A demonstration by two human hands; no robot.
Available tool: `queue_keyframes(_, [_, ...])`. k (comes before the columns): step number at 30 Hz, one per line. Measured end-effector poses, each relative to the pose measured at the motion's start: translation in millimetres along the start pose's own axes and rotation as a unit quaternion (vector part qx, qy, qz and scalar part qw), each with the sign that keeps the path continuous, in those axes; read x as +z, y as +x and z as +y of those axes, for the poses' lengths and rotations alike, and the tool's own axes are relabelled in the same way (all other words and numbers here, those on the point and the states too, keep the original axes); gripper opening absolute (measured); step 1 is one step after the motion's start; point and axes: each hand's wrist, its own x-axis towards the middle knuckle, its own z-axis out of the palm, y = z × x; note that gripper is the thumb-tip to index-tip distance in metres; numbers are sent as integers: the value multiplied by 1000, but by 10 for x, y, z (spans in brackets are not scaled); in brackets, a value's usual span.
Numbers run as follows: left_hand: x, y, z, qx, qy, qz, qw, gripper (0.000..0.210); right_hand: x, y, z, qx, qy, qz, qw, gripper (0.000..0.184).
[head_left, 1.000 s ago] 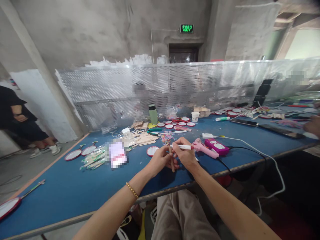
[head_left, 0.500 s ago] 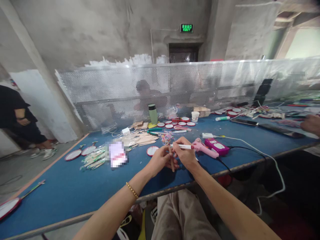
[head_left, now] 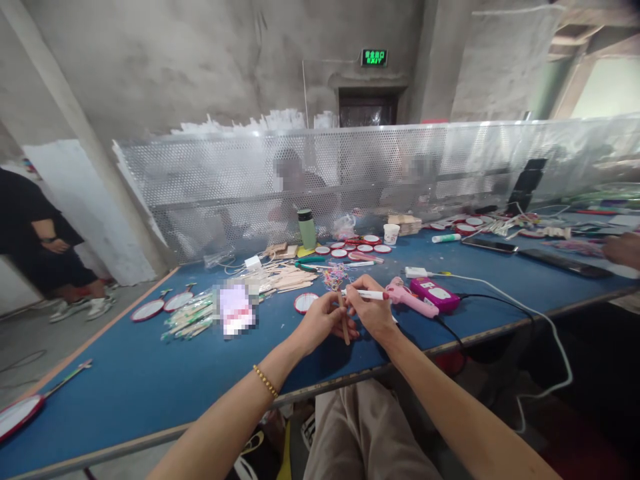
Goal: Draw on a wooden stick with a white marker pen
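Note:
My left hand (head_left: pixel 327 317) is closed on a flat wooden stick (head_left: pixel 345 329), which points down toward the table edge. In my right hand (head_left: pixel 373 312) is a white marker pen (head_left: pixel 369 294) with a red end, gripped like a writing tool. Its tip end lies close to the upper part of the stick; whether they touch I cannot tell. Just beyond both hands sits a tangle of colourful thin strands (head_left: pixel 336 275). A round white disc with a red rim (head_left: pixel 305 303) lies left of my left hand. To the right of my right hand lies a pink glue gun (head_left: pixel 414 300).
The blue table (head_left: pixel 150 380) carries a pile of wooden sticks (head_left: pixel 287 276), a phone-like lit screen (head_left: pixel 236 308), a green bottle (head_left: pixel 307 230), a paper cup (head_left: pixel 391 233) and a purple box (head_left: pixel 434 295) with cables. A perforated metal screen (head_left: pixel 225 187) stands behind. A co-worker's hand (head_left: pixel 623 252) is far right.
My hands, the stick and the marker stay almost in the same place. The view has shifted very slightly.

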Motion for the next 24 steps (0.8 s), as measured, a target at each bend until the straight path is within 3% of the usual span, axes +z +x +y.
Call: queue_keyframes(24, [4,-6,7,-2,1,1,1000,31,-1,-5,-17,10,-3,1,1000,26])
